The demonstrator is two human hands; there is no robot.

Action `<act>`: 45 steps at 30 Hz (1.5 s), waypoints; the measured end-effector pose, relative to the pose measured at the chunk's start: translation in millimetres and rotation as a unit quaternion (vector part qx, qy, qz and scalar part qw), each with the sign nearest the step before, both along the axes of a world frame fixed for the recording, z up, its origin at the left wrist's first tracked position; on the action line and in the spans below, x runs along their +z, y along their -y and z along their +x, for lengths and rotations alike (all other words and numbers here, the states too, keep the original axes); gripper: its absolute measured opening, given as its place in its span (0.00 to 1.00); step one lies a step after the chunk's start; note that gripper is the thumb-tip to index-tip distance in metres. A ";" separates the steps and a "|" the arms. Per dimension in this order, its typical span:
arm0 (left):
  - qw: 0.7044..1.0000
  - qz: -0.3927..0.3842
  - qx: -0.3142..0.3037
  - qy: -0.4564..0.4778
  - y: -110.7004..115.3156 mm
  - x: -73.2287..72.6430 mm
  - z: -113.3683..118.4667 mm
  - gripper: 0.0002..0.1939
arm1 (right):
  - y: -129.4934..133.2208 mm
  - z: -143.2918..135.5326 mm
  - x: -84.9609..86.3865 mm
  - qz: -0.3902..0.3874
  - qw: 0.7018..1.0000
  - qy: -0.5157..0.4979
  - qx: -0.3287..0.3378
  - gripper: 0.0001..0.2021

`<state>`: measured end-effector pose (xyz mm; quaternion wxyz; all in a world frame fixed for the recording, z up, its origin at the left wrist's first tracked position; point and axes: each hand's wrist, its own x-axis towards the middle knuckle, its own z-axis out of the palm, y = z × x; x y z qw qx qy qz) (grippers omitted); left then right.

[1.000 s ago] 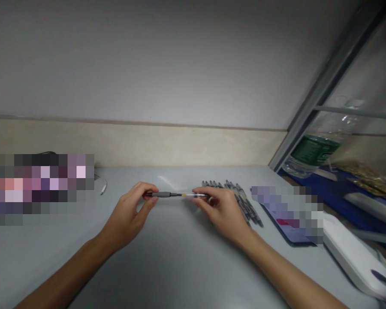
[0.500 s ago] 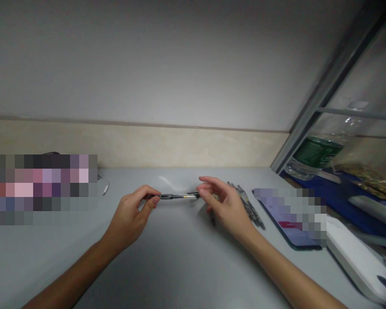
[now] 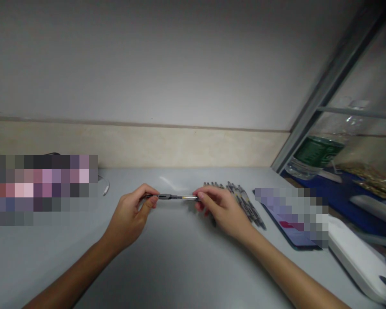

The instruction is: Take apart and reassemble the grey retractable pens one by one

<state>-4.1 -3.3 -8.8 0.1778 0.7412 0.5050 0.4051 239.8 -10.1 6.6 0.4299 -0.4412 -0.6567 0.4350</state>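
Note:
A slim pen (image 3: 176,197) with a dark grip and a clear barrel is held level above the grey desk, between both hands. My left hand (image 3: 133,212) pinches its dark end between thumb and fingers. At the other end, my right hand (image 3: 223,208) has its thumb and index finger closed on the clear barrel's tip. Several similar pens (image 3: 249,206) lie side by side on the desk, partly hidden behind my right hand.
Right of the pens lies a phone (image 3: 286,227), then a white case (image 3: 357,257). A bottle with a green label (image 3: 320,152) stands behind the metal frame (image 3: 312,103). A white cable (image 3: 106,189) and a blurred-out object are at the left.
My right hand's fingers have closed onto the pen's right end, where they were more spread before. More of the lying pens now show behind it. My left hand has hardly moved.

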 end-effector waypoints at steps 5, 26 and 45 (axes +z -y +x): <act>1.000 -0.006 0.004 0.010 0.6 2.9 0.0 0.09 | 4.0 -1.5 4.2 0.075 0.996 0.007 -0.046 0.14; 0.998 -0.056 0.014 0.026 -0.2 5.0 3.8 0.20 | 3.1 1.9 4.8 0.215 0.975 0.037 -0.031 0.08; 0.973 -0.148 0.012 0.177 -5.4 9.0 3.2 0.24 | 0.8 7.6 4.4 0.245 0.966 0.056 -0.057 0.08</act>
